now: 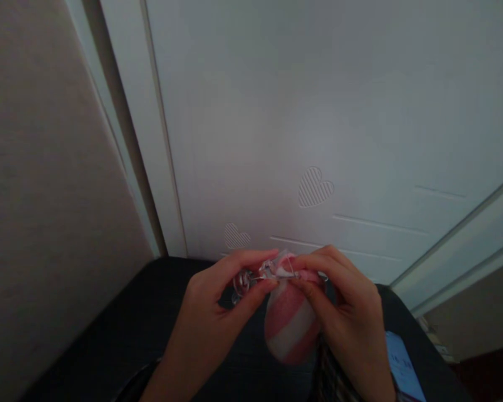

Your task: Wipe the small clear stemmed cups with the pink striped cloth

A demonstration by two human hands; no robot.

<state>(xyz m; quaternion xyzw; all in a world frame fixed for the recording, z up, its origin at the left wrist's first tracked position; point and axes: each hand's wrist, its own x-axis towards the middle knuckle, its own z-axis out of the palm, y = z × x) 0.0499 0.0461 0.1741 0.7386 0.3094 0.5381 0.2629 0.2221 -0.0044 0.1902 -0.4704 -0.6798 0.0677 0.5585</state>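
A small pink-and-white striped item in a clear plastic wrapper (pixel 291 326) hangs between both my hands. My left hand (pixel 212 312) pinches the crinkled top of the wrapper from the left with thumb and fingertips. From the right, my right hand (pixel 346 312) pinches the same wrapper top, fingers closed on it. Both hands are over a dark surface (pixel 151 324), close to a white door.
A white door panel (pixel 318 111) with embossed heart shapes (pixel 314 187) fills the view ahead. A beige wall (pixel 37 195) stands at the left. A blue card-like object (pixel 404 365) lies at the right on the dark surface, next to checked fabric (pixel 333 379).
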